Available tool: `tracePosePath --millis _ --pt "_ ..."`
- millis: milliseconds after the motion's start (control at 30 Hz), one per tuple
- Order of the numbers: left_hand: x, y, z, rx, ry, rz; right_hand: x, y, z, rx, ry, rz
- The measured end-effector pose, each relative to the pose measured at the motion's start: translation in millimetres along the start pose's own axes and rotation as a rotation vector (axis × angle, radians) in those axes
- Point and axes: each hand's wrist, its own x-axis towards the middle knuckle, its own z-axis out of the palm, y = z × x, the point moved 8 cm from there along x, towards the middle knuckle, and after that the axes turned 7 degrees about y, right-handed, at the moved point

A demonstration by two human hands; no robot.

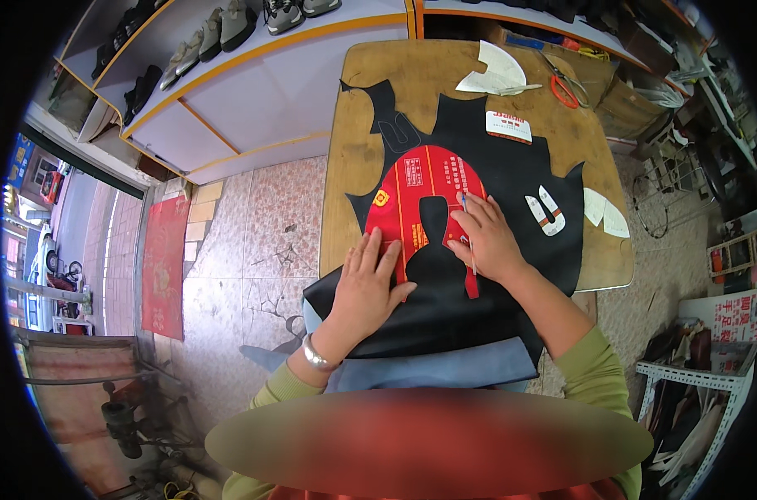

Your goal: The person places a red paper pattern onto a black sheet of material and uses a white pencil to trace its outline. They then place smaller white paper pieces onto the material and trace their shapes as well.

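Observation:
A red printed card pattern (412, 192), horseshoe-shaped with a notch in it, lies on a black sheet of leather-like material (528, 267) with jagged cut edges. My left hand (366, 279) rests flat on its lower left side, fingers spread, with a silver bangle at the wrist. On its right arm my right hand (487, 237) is bent over the card, fingers closed round a thin white pen (474, 258). Part of the pen is hidden by the fingers. Beyond the card, a U-shaped outline shows on the black sheet.
On the wooden table (357, 150) lie a small white-and-red box (509, 127), a white U-shaped pattern (546, 212), paper pieces (605, 212) and orange-handled scissors (566, 90). The sheet's blue-grey underside (445, 367) folds over the near edge. Shoe shelves (203, 67) stand behind left, a metal rack (695, 379) at right.

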Motion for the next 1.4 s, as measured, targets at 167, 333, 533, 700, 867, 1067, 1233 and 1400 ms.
tracePosePath --millis 167,333,533,700,867,1067,1233,1400 --pt "-13.8 19.0 22.8 0.146 -0.078 0.105 0.3 0.4 -0.8 0.012 0.013 0.009" --pt "-13.7 20.0 16.8 0.101 -0.117 0.105 0.7 2.4 -8.3 0.022 0.041 -0.002" --pt "86.5 -66.5 3.6 -0.165 0.167 -0.237 3.2 -1.6 -3.6 0.034 0.013 0.003" --pt "147.7 -135.2 61.7 -0.461 0.153 -0.596 3.7 -1.4 -2.4 0.016 -0.008 0.008" --pt "154.5 -105.8 47.2 -0.245 0.045 -0.773 1.5 2.7 -2.4 0.006 -0.02 0.02" --pt "160.1 -119.5 37.3 0.008 0.394 -0.649 26.8 5.1 8.9 0.045 -0.017 -0.035" --pt "157.8 -122.5 24.3 0.066 0.42 -0.503 43.6 7.8 19.0 0.044 -0.039 -0.029" --pt "103.7 -53.2 25.0 0.029 0.289 -0.224 43.7 5.3 18.1 0.049 -0.018 -0.041"
